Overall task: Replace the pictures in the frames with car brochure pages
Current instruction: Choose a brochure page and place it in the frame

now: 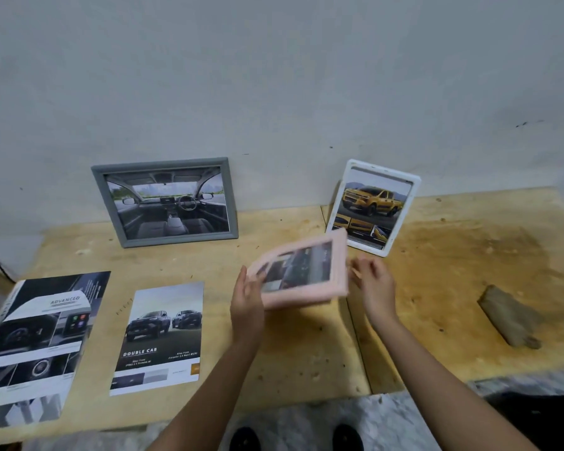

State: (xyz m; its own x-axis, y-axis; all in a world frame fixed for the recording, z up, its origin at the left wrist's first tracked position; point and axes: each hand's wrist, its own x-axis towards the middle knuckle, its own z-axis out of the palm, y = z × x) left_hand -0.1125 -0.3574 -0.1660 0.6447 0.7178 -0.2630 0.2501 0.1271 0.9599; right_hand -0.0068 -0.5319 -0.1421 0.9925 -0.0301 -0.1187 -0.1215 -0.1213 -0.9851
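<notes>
Above the middle of the board [293,346] I hold the pink frame [298,271] tilted and clear of the surface, glass side up. My left hand [246,301] grips its left edge, fingers curled round it. My right hand [373,288] is just beside the right edge with fingers loosely bent. Motion blur hides whether they touch the frame, so I cannot tell its grasp.

The picture inside is dark and smeared. It looks to me like a brochure page, though I can't be sure. If so, the step is to stand this frame up with the others. I would take both short edges firmly, keep my thumbs off the glass, and lean it against the wall [274,92] in the gap between the two standing frames.

The grey frame [165,201] leans at the wall on the left, showing a car interior. The white frame [373,206] stands to the right with a yellow pickup, and its lower corner is near the pink frame, so a careless swing could knock it over. A loose page [160,336] and a larger brochure [33,346] lie flat to the left. A wood block [508,317] rests well apart on the right.
</notes>
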